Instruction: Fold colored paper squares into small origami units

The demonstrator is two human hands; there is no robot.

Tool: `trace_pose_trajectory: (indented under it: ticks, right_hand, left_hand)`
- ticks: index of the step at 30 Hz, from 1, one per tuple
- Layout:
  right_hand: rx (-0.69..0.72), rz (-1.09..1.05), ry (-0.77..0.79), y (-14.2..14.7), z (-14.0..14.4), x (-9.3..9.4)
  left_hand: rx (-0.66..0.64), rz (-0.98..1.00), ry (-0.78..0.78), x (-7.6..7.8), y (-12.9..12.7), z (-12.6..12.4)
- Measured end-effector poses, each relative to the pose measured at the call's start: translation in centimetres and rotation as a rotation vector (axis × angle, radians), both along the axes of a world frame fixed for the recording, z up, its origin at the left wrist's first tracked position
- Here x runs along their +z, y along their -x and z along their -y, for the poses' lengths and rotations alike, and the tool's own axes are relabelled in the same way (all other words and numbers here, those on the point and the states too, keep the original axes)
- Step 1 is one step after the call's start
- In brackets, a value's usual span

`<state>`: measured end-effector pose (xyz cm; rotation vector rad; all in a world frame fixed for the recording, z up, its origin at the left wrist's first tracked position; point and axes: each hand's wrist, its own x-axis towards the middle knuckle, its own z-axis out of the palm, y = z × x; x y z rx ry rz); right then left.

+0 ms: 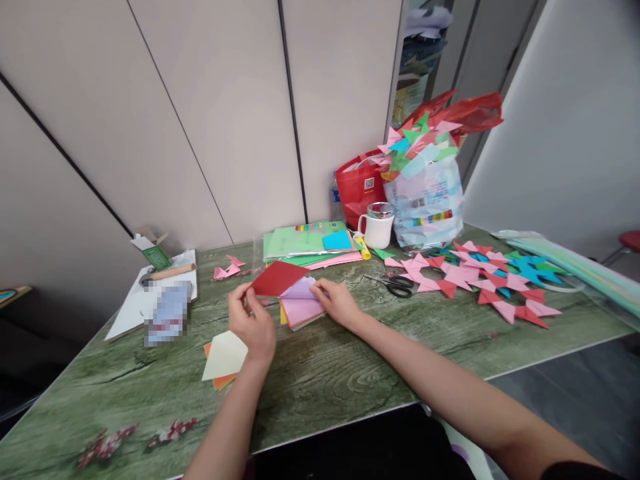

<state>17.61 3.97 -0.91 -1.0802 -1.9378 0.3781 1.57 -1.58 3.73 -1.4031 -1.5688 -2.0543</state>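
Observation:
My left hand [253, 324] pinches the left corner of a red paper sheet [278, 277], which is raised and tilted over the table. Close to its right, my right hand [336, 301] grips the edge of a purple paper sheet [303, 293] at a stack of coloured paper. Yellow and orange edges show beneath the purple sheets. Partly behind my left wrist lies a smaller pile topped by a cream paper sheet [225, 356], with orange sheets sticking out under it.
Black scissors [399, 285] lie right of my hands, beside folded paper stars [470, 267]. Behind stand a white mug [378, 227], a red bag [361, 187] and a stuffed plastic bag [425, 200]. Green paper packs [285, 245] lie at the wall; a white board [131, 308] is at left.

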Motion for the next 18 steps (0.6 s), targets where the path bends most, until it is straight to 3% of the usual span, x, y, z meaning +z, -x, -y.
trace_pose_trajectory:
  ticks: [2, 4, 7, 11, 18]
  right_hand:
    - [0.036, 0.046, -0.054, 0.1, 0.1, -0.1]
    - [0.086, 0.075, -0.123, 0.1, 0.1, -0.2]
    - [0.163, 0.116, -0.196, 0.2, 0.1, -0.3]
    - [0.196, 0.115, -0.209, 0.0, 0.0, -0.3]
    - [-0.031, -0.134, -0.29, -0.5, 0.5, 1.1]
  left_hand:
    - [-0.074, 0.179, -0.001, 0.2, -0.3, -0.1]
    - [-0.15, 0.234, -0.011, 0.2, -0.4, -0.3]
    - [-0.236, 0.134, 0.009, -0.4, -0.4, -0.5]
    - [-0.254, -0.105, 0.112, -1.4, 0.0, -0.6]
    - [-0.219, -0.252, 0.145, -1.7, 0.2, -0.8]
